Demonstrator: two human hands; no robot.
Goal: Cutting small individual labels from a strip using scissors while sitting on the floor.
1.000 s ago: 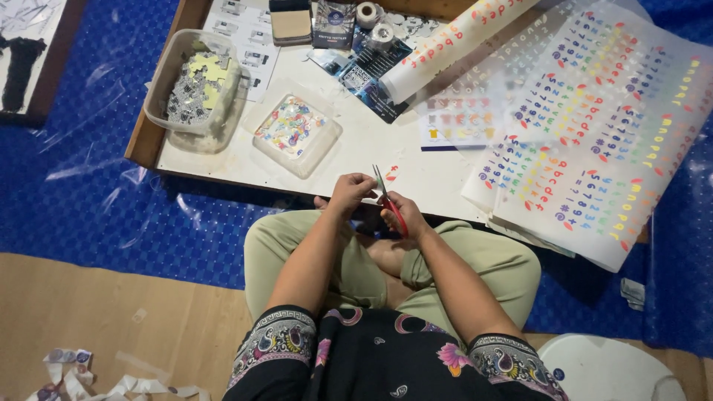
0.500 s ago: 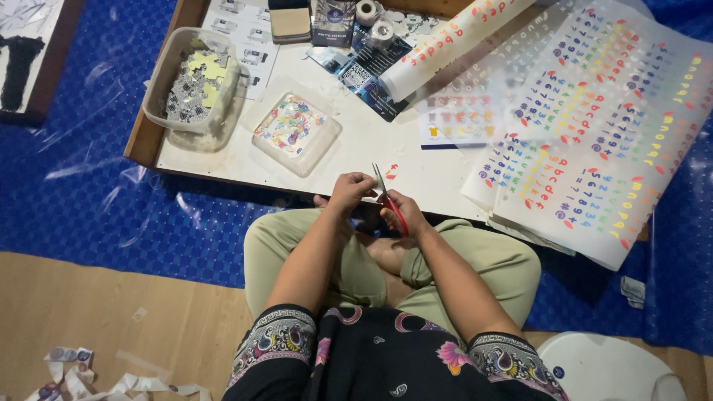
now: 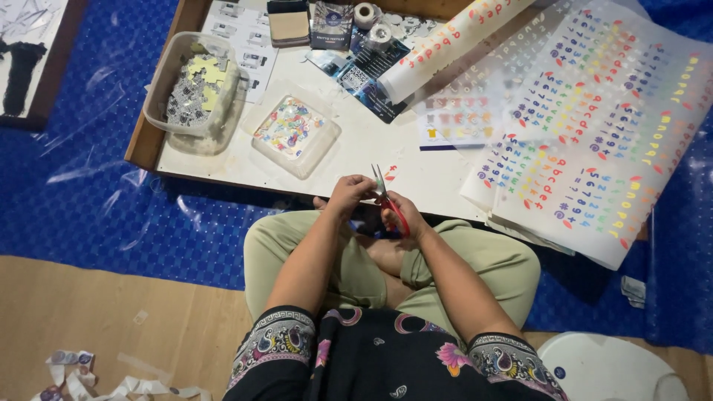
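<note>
I sit cross-legged at a low white table (image 3: 356, 152). My right hand (image 3: 405, 215) grips red-handled scissors (image 3: 388, 199), blades pointing up toward the table edge. My left hand (image 3: 349, 194) is closed beside the blades, pinching a small piece that I cannot make out. Both hands hover over my lap, just in front of the table's near edge. A tiny red cutout (image 3: 391, 174) lies on the table just beyond the scissors' tips.
Large sheets of coloured letter and number stickers (image 3: 594, 126) cover the table's right side, with a rolled sheet (image 3: 453, 46) behind. A clear tub of cut pieces (image 3: 194, 89) and a square dish of colourful cutouts (image 3: 295, 135) stand left. Blue patterned mat (image 3: 96, 200), paper scraps (image 3: 74, 371) on the wooden floor.
My hands and the scissors have stayed almost where they were; the blades shift only slightly. Nothing on the table has moved.
</note>
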